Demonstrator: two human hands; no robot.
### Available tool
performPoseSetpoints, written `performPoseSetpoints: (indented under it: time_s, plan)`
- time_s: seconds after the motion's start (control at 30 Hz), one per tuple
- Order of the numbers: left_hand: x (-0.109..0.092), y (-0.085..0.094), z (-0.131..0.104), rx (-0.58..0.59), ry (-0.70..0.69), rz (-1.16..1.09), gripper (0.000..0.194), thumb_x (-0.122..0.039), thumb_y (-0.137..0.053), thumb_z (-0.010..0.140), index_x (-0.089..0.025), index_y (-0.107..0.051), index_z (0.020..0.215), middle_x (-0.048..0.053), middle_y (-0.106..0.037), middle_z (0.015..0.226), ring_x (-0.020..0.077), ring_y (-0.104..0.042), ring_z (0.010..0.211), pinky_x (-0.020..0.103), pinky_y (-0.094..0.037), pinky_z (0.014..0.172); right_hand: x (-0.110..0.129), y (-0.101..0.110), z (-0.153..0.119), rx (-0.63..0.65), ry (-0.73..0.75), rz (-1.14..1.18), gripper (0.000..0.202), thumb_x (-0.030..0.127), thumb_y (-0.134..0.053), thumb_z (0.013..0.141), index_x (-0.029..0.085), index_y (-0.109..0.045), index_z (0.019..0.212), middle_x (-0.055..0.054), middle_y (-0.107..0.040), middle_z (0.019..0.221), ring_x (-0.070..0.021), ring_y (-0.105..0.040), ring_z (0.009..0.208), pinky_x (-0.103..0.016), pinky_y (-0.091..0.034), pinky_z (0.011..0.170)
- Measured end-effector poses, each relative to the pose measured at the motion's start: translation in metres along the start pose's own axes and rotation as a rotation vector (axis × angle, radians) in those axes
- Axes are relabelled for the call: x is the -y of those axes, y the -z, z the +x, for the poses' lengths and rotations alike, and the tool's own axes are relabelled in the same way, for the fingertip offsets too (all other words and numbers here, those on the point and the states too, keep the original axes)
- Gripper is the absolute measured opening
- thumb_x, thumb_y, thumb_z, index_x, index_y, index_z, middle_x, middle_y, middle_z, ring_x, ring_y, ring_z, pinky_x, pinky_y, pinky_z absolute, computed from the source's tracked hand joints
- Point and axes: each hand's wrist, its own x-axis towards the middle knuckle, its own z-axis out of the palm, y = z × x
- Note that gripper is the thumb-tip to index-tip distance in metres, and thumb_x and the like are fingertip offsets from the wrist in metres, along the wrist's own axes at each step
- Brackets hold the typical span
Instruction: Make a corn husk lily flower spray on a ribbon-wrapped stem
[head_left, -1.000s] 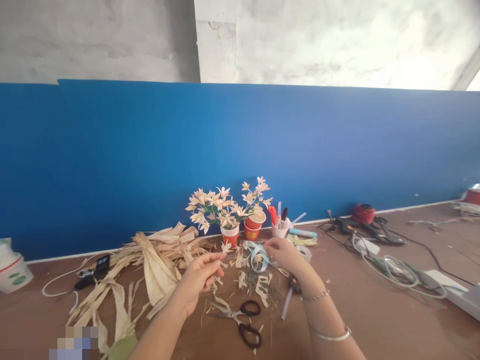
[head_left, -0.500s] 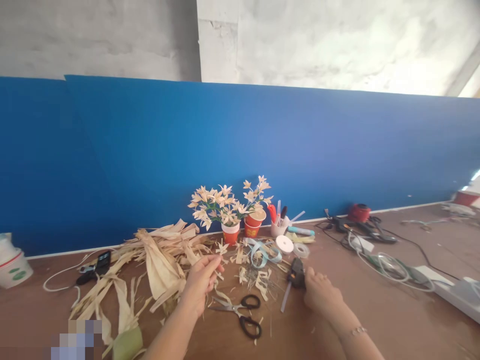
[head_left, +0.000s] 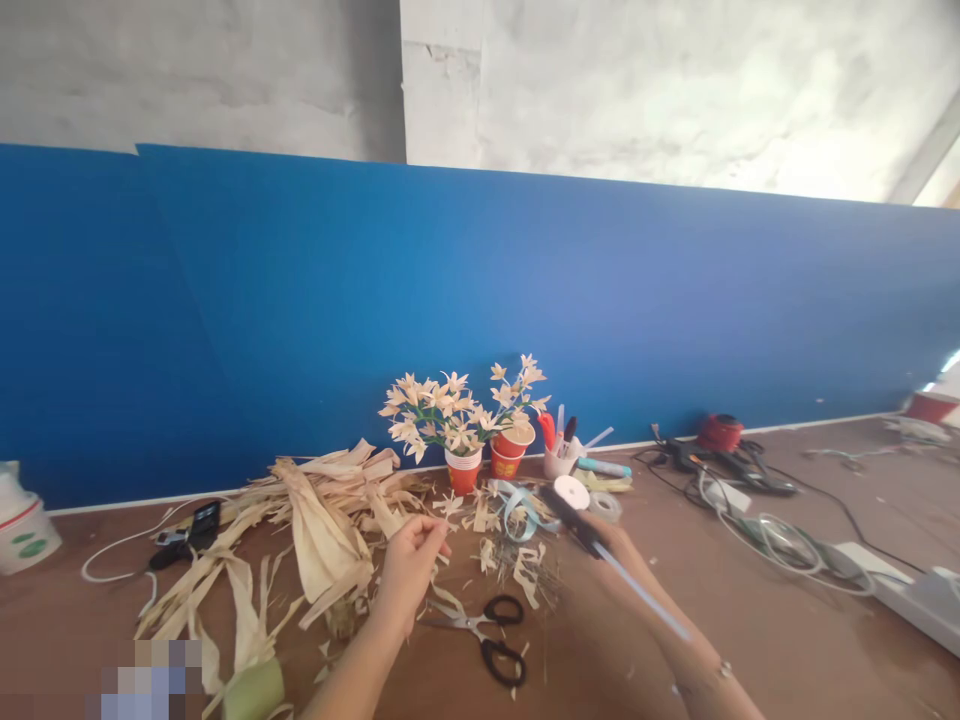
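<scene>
Head view: brown tabletop (head_left: pixel 750 585), blue panel (head_left: pixel 480 280), wall (head_left: pixel 637 90) perhaps concrete.

Broad blue flat partition panel (head_left: pixel 480 290) along back edge of brown tabletop (head_left: pixel 757 630). Above panel, bare grey concrete wall (head_left: pixel 622 80), patchy, brightest toward right. Before panel's left end, white round tub with red band and green spots (head_left: pixel 28 535); right of it, also before panel, small black glossy device (head_left: pixel 204 518) beside thin white looped cord (head_left: pixel 84 568). Before panel's right half, glossy red rounded object (head_left: pixel 720 432) close in, tangle of black cables (head_left: pixel 677 455) near it; farther out from panel, long white plastic power strip (head_left: pixel 919 613).
</scene>
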Motion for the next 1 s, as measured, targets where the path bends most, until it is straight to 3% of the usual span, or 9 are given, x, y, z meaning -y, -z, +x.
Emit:
performPoseSetpoints:
  time_s: [0.17,0.3,0.47,1.0]
  plan:
    - [0.003,-0.001,0.001,-0.024,-0.120,0.172,0.022,-0.038,-0.055,0.074,-0.017,-0.059,0.067,0.000,-0.061,0.057,0.0132,-0.052,0.052,0.023,-0.036,0.052,0.029,-0.051,-0.002,0.082,0.107,0.150,0.011,0.027,-0.058,0.074,0.017,-0.060,0.075,-0.001,-0.058,0.070,-0.0154,-0.051,0.064,-0.025,-0.042,0.060]
    - [0.008,-0.002,0.003,-0.035,-0.204,0.250,0.019,-0.033,-0.052,0.075,-0.018,-0.059,0.066,0.000,-0.060,0.056,0.0158,-0.056,0.057,0.025,-0.041,0.058,0.038,-0.074,0.002,0.117,0.266,0.150,0.008,0.022,-0.057,0.075,0.016,-0.061,0.071,-0.003,-0.058,0.081,-0.0148,-0.055,0.071,-0.024,-0.044,0.067]
    - [0.012,-0.003,0.005,-0.048,-0.233,0.301,0.016,-0.029,-0.051,0.074,-0.019,-0.058,0.065,0.000,-0.061,0.055,0.0163,-0.057,0.055,0.026,-0.041,0.056,0.033,-0.081,0.005,0.048,0.314,0.135,0.009,0.020,-0.054,0.078,0.017,-0.060,0.073,-0.003,-0.056,0.082,-0.0142,-0.055,0.071,-0.023,-0.044,0.066]
    - [0.002,-0.005,-0.001,-0.040,-0.230,0.331,0.018,-0.029,-0.051,0.073,-0.019,-0.056,0.059,-0.001,-0.058,0.055,0.0161,-0.054,0.056,0.025,-0.039,0.056,0.031,-0.084,0.002,0.066,0.329,0.101,0.010,0.015,-0.052,0.076,0.018,-0.061,0.078,-0.004,-0.055,0.085,-0.0145,-0.056,0.073,-0.023,-0.043,0.066]
